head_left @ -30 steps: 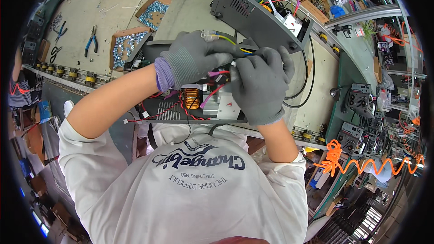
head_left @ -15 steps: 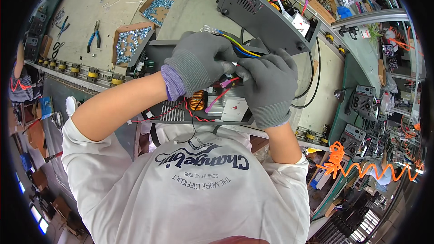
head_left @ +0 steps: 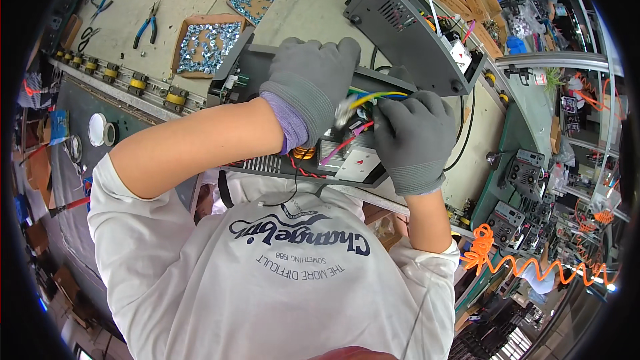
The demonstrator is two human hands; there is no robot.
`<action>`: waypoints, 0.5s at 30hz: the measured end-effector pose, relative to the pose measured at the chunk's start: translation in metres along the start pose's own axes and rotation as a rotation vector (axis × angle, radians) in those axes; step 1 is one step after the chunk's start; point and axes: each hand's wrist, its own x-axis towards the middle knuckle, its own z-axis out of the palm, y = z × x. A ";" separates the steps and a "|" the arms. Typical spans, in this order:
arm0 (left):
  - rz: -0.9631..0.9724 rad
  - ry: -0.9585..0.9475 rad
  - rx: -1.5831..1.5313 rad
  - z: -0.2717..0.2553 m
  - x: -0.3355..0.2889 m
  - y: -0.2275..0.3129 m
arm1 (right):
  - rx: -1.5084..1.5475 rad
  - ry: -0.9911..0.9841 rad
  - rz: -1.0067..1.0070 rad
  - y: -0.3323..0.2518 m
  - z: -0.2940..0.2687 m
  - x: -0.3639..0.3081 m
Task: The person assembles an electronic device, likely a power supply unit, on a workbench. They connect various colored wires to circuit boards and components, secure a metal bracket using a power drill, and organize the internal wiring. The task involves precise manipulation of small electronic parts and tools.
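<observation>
An open dark grey metal casing (head_left: 245, 70) lies in front of me, with a copper coil (head_left: 304, 153), silver heat sink and white plate (head_left: 359, 167) inside. My left hand (head_left: 310, 80), in a grey glove, is over the casing's far side, fingers curled; what they hold is hidden. My gloved right hand (head_left: 417, 137) is closed at the casing's right part, thumb and fingertips together beside the wires. A yellow-green wire (head_left: 370, 98) and a blue one run between the hands; their metal ends are blurred. A red wire with a pink sleeve (head_left: 347, 141) stands up below them.
A second grey casing (head_left: 413, 33) stands tilted at the far right, black cables behind it. Cardboard trays of screws (head_left: 210, 47) sit far left, near blue-handled pliers (head_left: 147, 25). A roller rail (head_left: 137, 84) crosses on the left. An orange coiled hose (head_left: 480, 250) hangs right.
My left hand has drawn away from my right and lifted off the wires, whose metal ends have dropped toward the casing. My right hand has shifted slightly right and down. The view has shifted too.
</observation>
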 end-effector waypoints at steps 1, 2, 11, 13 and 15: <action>-0.001 0.000 -0.033 -0.001 0.000 -0.001 | -0.014 -0.012 -0.010 0.000 0.001 0.001; -0.005 0.000 -0.066 -0.001 -0.001 -0.003 | -0.028 -0.025 -0.022 0.000 0.002 0.002; 0.055 0.090 -0.043 0.012 0.000 -0.004 | -0.055 -0.133 -0.043 -0.001 -0.002 0.012; 0.062 0.087 -0.035 0.012 -0.001 -0.005 | -0.057 -0.166 -0.034 -0.002 -0.004 0.015; 0.071 0.090 -0.047 0.012 -0.001 -0.007 | -0.073 -0.187 -0.023 -0.005 -0.003 0.017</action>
